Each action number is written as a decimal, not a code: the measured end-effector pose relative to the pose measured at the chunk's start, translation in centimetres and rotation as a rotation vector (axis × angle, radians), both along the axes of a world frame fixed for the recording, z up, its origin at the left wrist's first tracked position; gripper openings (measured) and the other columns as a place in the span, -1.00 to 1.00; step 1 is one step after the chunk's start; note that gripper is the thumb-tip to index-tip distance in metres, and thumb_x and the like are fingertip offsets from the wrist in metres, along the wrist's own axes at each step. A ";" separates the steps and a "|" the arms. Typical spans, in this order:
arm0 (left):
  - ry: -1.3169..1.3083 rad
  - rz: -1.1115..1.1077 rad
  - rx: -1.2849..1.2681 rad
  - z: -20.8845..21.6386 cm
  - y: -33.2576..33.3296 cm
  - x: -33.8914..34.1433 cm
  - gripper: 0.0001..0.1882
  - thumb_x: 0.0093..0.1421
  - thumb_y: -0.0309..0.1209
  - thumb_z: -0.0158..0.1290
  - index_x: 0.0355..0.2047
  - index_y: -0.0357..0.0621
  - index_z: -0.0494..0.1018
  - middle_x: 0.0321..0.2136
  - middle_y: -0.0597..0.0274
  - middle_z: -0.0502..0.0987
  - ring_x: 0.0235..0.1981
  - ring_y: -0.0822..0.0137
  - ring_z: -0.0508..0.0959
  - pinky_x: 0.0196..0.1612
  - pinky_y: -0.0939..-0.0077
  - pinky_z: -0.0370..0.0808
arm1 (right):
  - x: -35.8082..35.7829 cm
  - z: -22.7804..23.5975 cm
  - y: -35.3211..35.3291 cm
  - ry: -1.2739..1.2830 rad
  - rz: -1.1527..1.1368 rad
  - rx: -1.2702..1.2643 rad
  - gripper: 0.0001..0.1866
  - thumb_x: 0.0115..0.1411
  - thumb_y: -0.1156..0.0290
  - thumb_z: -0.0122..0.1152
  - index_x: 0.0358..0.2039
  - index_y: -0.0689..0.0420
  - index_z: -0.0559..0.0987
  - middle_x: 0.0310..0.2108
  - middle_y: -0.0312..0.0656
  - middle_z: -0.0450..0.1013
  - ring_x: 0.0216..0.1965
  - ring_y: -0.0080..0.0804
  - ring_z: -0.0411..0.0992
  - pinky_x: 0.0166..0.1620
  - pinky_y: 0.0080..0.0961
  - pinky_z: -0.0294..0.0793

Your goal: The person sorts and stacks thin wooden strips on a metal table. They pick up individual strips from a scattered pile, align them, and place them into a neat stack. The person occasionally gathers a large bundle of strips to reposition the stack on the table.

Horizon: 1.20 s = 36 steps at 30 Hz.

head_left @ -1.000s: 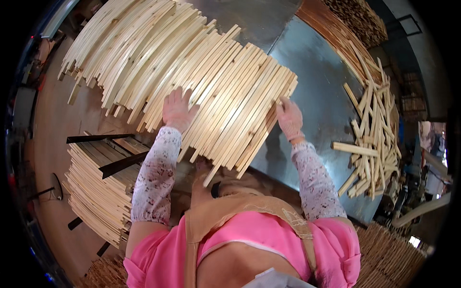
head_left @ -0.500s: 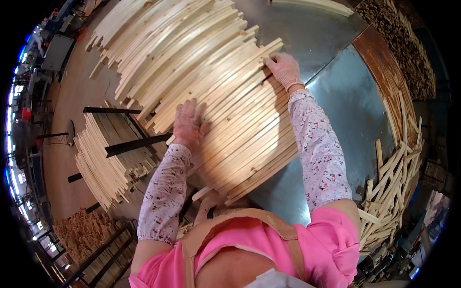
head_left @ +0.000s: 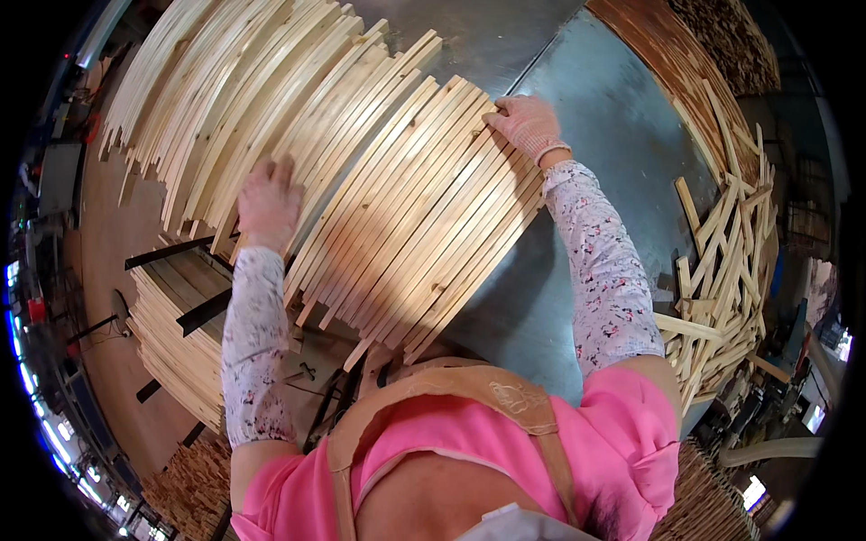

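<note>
Nearest, my tan apron (head_left: 442,380) is facing the near edge of the bench (head_left: 622,117). Below that edge's left part, a stack of strips (head_left: 176,329) is lying with black bars (head_left: 206,312) crossing it. On the bench, a row of wood strips (head_left: 406,216) is running from the near edge toward the far side, its near ends jutting unevenly. A narrow gap is parting it from a wider batch (head_left: 221,104) extending leftward. My left hand (head_left: 271,203) is hovering over or touching that batch's near part, I cannot tell which; its fingers are bending slightly, released. Along the right edge, loose strips (head_left: 722,279) are lying crisscrossed. My right hand (head_left: 525,124) is touching the row's far ends, fingers bending; I cannot tell whether they are clenching a strip. Beyond, a brown wooden border (head_left: 663,63) is lining the far right edge.
</note>
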<state>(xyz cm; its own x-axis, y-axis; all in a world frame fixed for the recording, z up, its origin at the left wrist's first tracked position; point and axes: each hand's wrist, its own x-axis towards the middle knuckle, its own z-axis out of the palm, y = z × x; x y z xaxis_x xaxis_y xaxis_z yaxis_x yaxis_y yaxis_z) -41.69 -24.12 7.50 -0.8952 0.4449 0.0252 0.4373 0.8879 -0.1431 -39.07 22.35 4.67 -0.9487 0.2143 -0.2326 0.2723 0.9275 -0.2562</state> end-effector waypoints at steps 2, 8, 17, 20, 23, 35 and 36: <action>-0.133 -0.134 0.221 -2.2 1.7 4.3 -0.30 0.28 -0.08 0.24 0.40 0.05 0.42 0.26 0.01 0.44 0.21 -0.04 0.49 0.24 0.01 0.49 | 0.3 0.0 -0.2 -0.071 -0.035 -0.085 -0.51 0.25 -0.09 0.25 0.03 -0.08 0.78 -0.03 -0.14 0.72 0.06 -0.10 0.64 0.12 -0.18 0.61; -0.126 -0.140 0.483 -7.5 5.2 15.5 -0.21 0.20 -0.11 0.31 0.43 0.08 0.38 0.22 0.06 0.46 0.29 -0.04 0.38 0.37 -0.22 0.27 | 0.8 0.3 0.5 0.120 -0.085 -0.300 -0.54 0.24 -0.04 0.30 -0.08 0.04 0.79 -0.08 -0.11 0.72 0.04 -0.11 0.64 0.14 -0.24 0.59; -0.214 0.017 -0.041 -3.9 1.9 9.1 -0.75 0.39 -0.28 0.15 0.04 0.02 0.57 -0.14 0.14 0.63 -0.20 0.09 0.67 -0.29 0.19 0.63 | 14.8 3.0 -2.4 0.491 -0.498 -0.544 -0.29 0.33 0.08 0.31 0.39 0.21 0.47 0.10 0.08 0.59 0.03 -0.01 0.63 0.16 -0.20 0.58; -0.205 -0.065 -0.207 -2.8 -2.8 0.9 -0.79 0.41 -0.28 0.11 -0.05 -0.05 0.59 -0.11 0.02 0.64 -0.03 -0.01 0.68 -0.08 0.15 0.67 | 26.1 -7.4 -0.8 -0.004 -0.482 -0.540 -0.30 0.37 0.11 0.25 0.41 0.22 0.42 0.12 0.24 0.53 -0.13 0.06 0.68 0.00 -0.22 0.66; 0.031 -0.098 0.328 -9.1 -10.2 -0.3 -0.71 0.45 -0.22 0.06 0.04 -0.10 0.57 0.04 -0.08 0.58 0.12 -0.07 0.60 0.22 0.11 0.53 | 26.3 -3.7 -11.5 -0.068 -0.309 -0.715 -0.09 0.40 -0.06 0.24 0.47 0.36 0.17 0.33 0.46 0.35 0.21 0.34 0.51 0.28 -0.15 0.47; -0.377 0.335 0.104 -2.9 -2.2 1.3 -0.28 0.42 -0.04 0.11 0.51 0.10 0.24 0.22 -0.02 0.54 0.25 0.00 0.56 0.28 0.11 0.54 | 22.7 -5.8 -15.8 -0.051 -0.433 -0.817 0.07 0.34 -0.09 0.30 0.54 0.37 0.01 0.16 0.23 0.59 0.23 0.15 0.53 0.26 -0.18 0.47; -0.381 0.360 0.089 -0.9 -1.8 0.0 -0.28 0.43 -0.04 0.10 0.52 0.09 0.22 0.22 -0.02 0.54 0.26 0.00 0.55 0.29 0.11 0.54 | 22.9 -6.0 -16.1 0.045 -0.425 -0.806 0.11 0.35 -0.09 0.30 0.54 0.41 -0.05 0.16 0.25 0.59 0.22 0.17 0.54 0.23 -0.17 0.50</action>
<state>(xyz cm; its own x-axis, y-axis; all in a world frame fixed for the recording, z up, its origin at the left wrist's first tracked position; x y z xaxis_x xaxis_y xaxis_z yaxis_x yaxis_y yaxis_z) -41.64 -25.95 6.57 -0.9441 0.1185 -0.3076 0.1086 0.9929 0.0492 -16.18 6.30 -1.32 -0.8387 0.3371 -0.4278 0.5243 0.2869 -0.8017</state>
